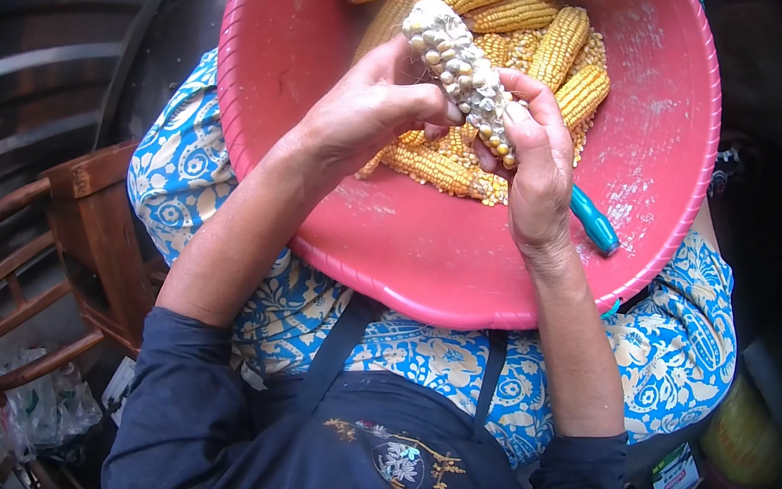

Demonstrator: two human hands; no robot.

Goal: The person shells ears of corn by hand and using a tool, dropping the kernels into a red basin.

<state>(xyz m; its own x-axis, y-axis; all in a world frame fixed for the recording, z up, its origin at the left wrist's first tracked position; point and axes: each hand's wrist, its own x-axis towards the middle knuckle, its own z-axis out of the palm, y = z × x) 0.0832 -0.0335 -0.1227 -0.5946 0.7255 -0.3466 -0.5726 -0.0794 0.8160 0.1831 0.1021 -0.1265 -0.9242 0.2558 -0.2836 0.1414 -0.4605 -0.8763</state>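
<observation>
Between both hands, tilted above a pink plastic basin [435, 251], is a pale ear of corn [456, 61] with scattered whitish kernels and bare patches. My left hand [390, 96] grips its left side, the thumb pressed against the kernels near the middle. The lower right end is in my right hand [538, 149], thumb on top. Below them, yellow ears of corn [561, 46] and loose kernels [523, 48] lie in the basin. A teal tool handle [595, 220] rests against the basin wall just right of my right hand; its other end is hidden.
The basin sits on my lap over blue patterned cloth [435, 354]. A wooden chair [92, 215] stands at the left, with clear plastic bags [49, 398] below it. At the lower right are a printed box [676, 477] and a yellowish bag [742, 434].
</observation>
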